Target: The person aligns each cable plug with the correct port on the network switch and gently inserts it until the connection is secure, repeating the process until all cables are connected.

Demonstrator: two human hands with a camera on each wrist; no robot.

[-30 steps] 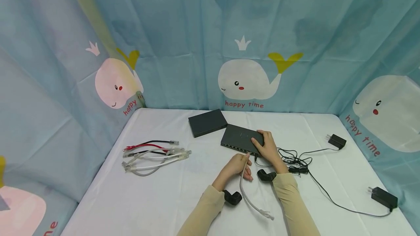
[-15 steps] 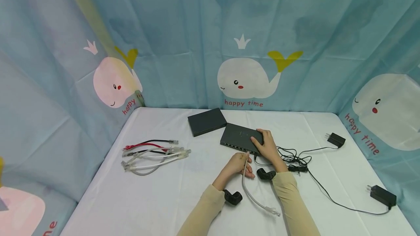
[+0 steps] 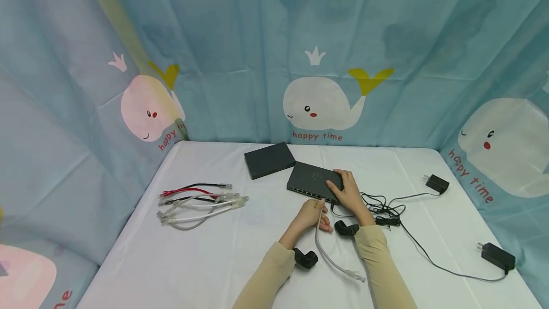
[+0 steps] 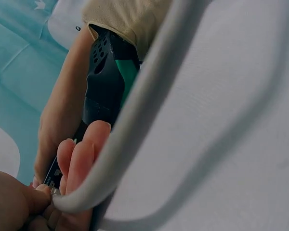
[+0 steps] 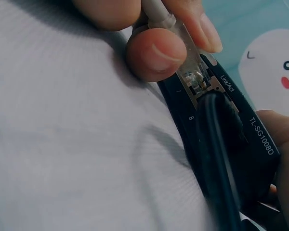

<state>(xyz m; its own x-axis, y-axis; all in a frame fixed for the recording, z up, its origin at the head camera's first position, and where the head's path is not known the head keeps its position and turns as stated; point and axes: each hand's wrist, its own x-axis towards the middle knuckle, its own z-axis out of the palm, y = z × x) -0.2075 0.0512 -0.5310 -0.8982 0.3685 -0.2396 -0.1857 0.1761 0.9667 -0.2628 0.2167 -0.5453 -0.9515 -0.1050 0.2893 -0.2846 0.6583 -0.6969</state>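
My left hand (image 3: 310,214) pinches a grey network cable (image 3: 322,247) near one plug, at the port side of a black network switch (image 3: 314,179). In the right wrist view the clear plug (image 5: 193,74) meets a port by the numbers 7 and 8; whether it is fully seated I cannot tell. My right hand (image 3: 350,197) grips the switch's right end, thumb on top. A black power lead (image 5: 219,159) runs from the switch beside that port. The cable's other plug (image 3: 356,275) lies on the table towards me.
Another black switch box (image 3: 269,160) lies behind, at the left. Several short network cables (image 3: 201,206) lie in a pile on the left. Tangled black cords (image 3: 388,213) lead to two power adapters (image 3: 437,184) on the right. A whale-print curtain (image 3: 240,61) hangs behind the table.
The cable's loose end has swung slightly right since a second ago. Both hands keep their places on the plug and the switch; the whole view has shifted slightly.
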